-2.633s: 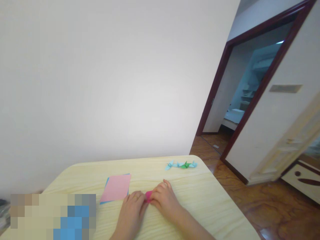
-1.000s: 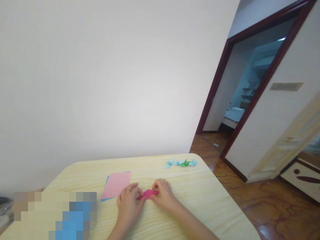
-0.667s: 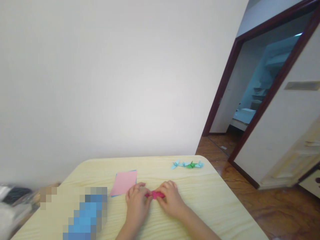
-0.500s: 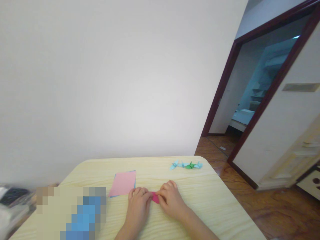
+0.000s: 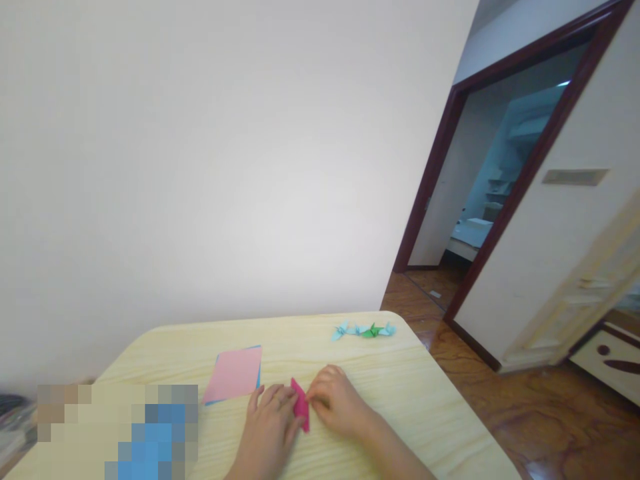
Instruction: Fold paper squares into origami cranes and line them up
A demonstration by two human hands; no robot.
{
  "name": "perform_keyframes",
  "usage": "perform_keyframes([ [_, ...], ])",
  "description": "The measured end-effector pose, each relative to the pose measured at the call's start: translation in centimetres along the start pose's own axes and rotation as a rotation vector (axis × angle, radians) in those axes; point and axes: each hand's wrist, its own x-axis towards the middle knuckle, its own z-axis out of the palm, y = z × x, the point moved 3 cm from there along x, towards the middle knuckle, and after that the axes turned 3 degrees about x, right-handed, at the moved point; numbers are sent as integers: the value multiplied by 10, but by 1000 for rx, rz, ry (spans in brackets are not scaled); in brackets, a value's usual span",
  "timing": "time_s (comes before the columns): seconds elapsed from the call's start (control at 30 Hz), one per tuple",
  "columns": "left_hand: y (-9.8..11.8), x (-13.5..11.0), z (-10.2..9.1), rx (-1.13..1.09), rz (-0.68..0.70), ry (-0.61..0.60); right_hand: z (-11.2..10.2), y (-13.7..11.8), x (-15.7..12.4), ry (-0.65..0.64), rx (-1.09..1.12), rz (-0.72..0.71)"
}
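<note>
Your view is bright and evenly lit, with only soft, faint shadows beneath your left hand (image 5: 267,427) and right hand (image 5: 337,402). Left of them, a pixelated beige-and-blue block (image 5: 117,430) obscures the picture; right of them, a glossy reddish-brown wood floor (image 5: 537,427) shows glare, and the wide lens bends the edges.

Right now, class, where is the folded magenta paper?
In the head view, the folded magenta paper is at lower centre, between the left hand and the right hand, over the pale wooden table, just right of the pink paper sheet.
</note>
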Motion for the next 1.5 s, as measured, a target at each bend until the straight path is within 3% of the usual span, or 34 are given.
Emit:
perform_keyframes([
  [0.2,-16,1,6,-109,-69,-15,1,0,0,1,-32,34],
  [0.43,-13,6,0,-222,-58,11,2,-3,3,-17,-47,-12],
  [0.73,-12,8,-3,-50,-11,-38,4,-1,7,-5,-51,-27],
  [1.13,-14,10,-3,-91,-15,-90,1,-4,4,-47,-100,-71],
  [1.5,-12,5,-17,-61,25,-96,1,-12,3,-37,-127,-18],
])
